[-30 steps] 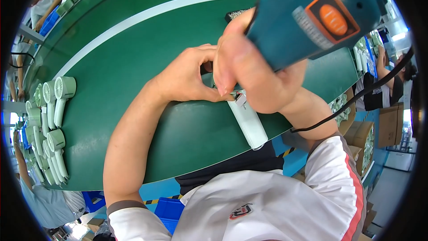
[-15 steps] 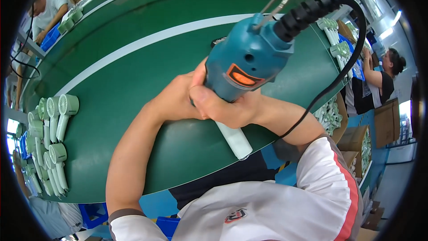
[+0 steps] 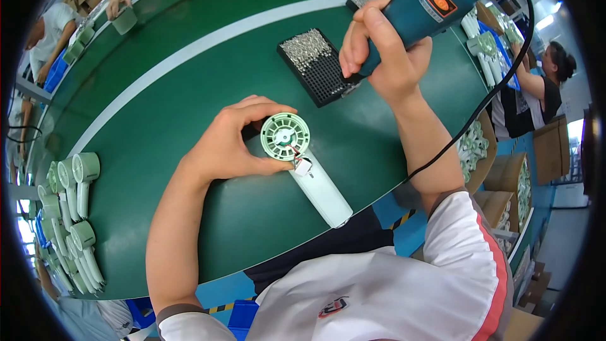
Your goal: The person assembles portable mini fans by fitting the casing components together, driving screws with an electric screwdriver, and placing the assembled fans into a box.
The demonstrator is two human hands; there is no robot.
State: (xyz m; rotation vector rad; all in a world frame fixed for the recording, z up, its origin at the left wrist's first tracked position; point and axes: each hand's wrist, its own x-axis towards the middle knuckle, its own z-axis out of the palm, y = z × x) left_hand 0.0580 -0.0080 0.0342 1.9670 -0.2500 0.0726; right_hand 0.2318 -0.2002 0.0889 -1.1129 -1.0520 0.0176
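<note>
A pale green handheld fan (image 3: 323,192) lies on the green table, its round head uncovered so that a small board, wires and a white connector show. My left hand (image 3: 235,137) grips the round head from its left side, thumb below and fingers above. Up to the right, my right hand (image 3: 392,50) is wrapped round a teal electric screwdriver (image 3: 429,9) with a black cord. The screwdriver's lower end is over the edge of a black screw tray (image 3: 325,79), whose upper part is filled with small silvery screws.
Several assembled green fans (image 3: 82,173) stand and lie at the table's left. A second small black tray (image 3: 361,2) is beyond my right hand. The screwdriver's cord (image 3: 470,123) loops down past my right forearm. Co-workers sit along the far side and right, near open cartons (image 3: 505,177).
My right hand has carried the screwdriver off the fan to the screw tray, up and right. My left hand now holds only the fan's head, which has come into view.
</note>
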